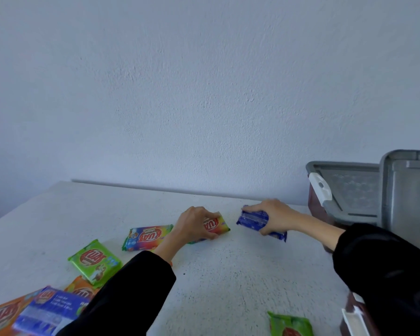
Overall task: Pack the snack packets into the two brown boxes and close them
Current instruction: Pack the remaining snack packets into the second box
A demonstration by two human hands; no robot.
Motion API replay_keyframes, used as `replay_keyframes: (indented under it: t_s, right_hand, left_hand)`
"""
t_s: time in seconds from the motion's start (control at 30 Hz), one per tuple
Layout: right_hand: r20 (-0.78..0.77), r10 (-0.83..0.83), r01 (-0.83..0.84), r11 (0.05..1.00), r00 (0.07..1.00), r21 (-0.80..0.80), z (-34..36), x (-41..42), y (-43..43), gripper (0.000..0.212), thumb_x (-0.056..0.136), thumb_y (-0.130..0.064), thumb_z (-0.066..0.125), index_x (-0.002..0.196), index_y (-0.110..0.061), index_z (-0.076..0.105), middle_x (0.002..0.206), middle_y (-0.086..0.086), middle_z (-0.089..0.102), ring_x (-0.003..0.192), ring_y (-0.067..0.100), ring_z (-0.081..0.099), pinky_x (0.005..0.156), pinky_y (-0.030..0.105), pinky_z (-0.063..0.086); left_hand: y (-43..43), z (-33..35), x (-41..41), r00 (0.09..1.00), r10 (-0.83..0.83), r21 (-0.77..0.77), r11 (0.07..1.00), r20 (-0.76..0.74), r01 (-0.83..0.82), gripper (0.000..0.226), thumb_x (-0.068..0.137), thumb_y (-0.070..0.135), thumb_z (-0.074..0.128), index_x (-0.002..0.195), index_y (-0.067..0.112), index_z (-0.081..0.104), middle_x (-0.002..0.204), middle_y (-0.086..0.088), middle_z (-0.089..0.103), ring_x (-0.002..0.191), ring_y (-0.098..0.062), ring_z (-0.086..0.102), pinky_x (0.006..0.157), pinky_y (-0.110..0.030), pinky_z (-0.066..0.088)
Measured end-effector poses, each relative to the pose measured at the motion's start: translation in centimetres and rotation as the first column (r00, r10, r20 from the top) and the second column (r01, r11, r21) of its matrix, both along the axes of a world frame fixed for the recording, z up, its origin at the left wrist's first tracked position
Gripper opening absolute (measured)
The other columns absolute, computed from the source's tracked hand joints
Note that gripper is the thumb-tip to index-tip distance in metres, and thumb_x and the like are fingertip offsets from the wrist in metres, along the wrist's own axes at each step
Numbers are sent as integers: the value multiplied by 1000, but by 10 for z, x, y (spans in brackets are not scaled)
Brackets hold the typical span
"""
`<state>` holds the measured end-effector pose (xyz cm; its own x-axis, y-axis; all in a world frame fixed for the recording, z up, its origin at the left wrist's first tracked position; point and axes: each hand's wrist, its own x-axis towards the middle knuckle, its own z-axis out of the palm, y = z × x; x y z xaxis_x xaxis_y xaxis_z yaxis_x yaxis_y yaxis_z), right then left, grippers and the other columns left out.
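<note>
On the white table [228, 275], wall [204, 81] behind, left hand [195, 223] grips red packet [216, 225], right hand [274, 214] blue packet [252, 220].

I am looking at a plain wall [204, 81] that is filling the whole upper part of my view — pale, bluish-white, with a fine rough texture. Below it a white table [228, 275] with a speckled, grainy top is stretching toward me, its far edge lying near the wall, where a thin dark shadow [155, 187] is running along it — the light is falling soft and even.
</note>
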<state>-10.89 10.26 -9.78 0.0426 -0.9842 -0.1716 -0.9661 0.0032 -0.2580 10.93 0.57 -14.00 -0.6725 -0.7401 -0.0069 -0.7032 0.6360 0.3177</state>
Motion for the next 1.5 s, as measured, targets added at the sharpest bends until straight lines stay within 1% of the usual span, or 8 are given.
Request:
replay_keyframes:
  t_s: [0.33, 0.57, 0.67, 0.83, 1.0, 1.17, 1.33, 1.5]
  right_hand:
    - [196, -99, 149, 954, 976, -261, 77, -8, 71, 74, 70, -16, 76, 134, -36, 44, 121, 0, 54, 89, 10, 48, 66, 19, 38]
    - [197, -124, 165, 964, 973, -208, 120, -40, 180, 77, 70, -16, 77, 134, -40, 41, 125, -3, 56, 103, 16, 57, 79, 24, 46]
    - [173, -122, 150, 977, 977, -154, 122, -56, 230, 82, 70, -15, 78, 136, -40, 37, 131, -5, 53, 106, 15, 57, 74, 20, 47]
    - [173, -135, 151, 985, 976, -82, 107, -83, 297, 88, 65, -15, 81, 131, -49, 35, 129, -7, 52, 110, 16, 56, 95, 36, 48]
    - [98, -56, 61, 997, 994, -45, 82, -103, 341, 84, 60, -29, 83, 121, -55, 33, 118, -9, 51, 102, 9, 52, 82, 19, 44]
    - [29, 41, -43, 997, 999, 64, 55, -112, 365, 81, 55, -39, 83, 109, -59, 26, 121, -20, 43, 109, 3, 43, 93, 30, 43]
    - [-169, 121, -95, 984, 978, 152, 25, -114, 371, 76, 69, -35, 72, 126, -48, 24, 126, -13, 37, 118, 11, 41, 91, 28, 45]
    - [-249, 195, -144, 967, 949, 211, 8, -113, 362, 71, 76, -28, 65, 135, -39, 28, 127, -8, 44, 118, 17, 47, 87, 30, 43]
  left_hand:
    - [61, 80, -18, 960, -92, -78, 994, -263, 74, 59, 68, 36, 79, 123, 24, 59, 113, -4, 65, 97, -16, 61, 86, -35, 53]
    - [155, 125, -59, 916, -237, -133, 970, -323, 204, 55, 68, 38, 78, 120, 31, 60, 109, 0, 66, 95, -14, 62, 83, -38, 55]
    - [200, 131, -79, 906, -327, -145, 944, -270, 298, 57, 69, 42, 77, 121, 30, 59, 110, 1, 66, 95, -12, 62, 80, -35, 56]
    - [264, 122, -110, 890, -421, -105, 907, -177, 408, 61, 64, 48, 79, 119, 34, 57, 110, 9, 63, 96, -5, 58, 77, -28, 53]
    - [309, 104, -134, 884, -462, -78, 886, -70, 457, 65, 60, 58, 68, 119, 36, 55, 108, 10, 60, 95, -5, 55, 78, -32, 52]
    - [336, 82, -143, 835, -540, -60, 834, 111, 548, 63, 66, 54, 73, 123, 37, 51, 120, 11, 55, 108, -8, 51, 83, -31, 48]
    - [339, 66, -151, 749, -632, -160, 733, 196, 661, 63, 59, 61, 66, 113, 29, 60, 100, 6, 66, 86, -12, 65, 61, -20, 48]
    - [348, 51, -171, 657, -612, -3, 731, 439, 683, 69, 81, 53, 59, 137, 27, 28, 129, 3, 49, 112, -18, 52, 87, -35, 46]
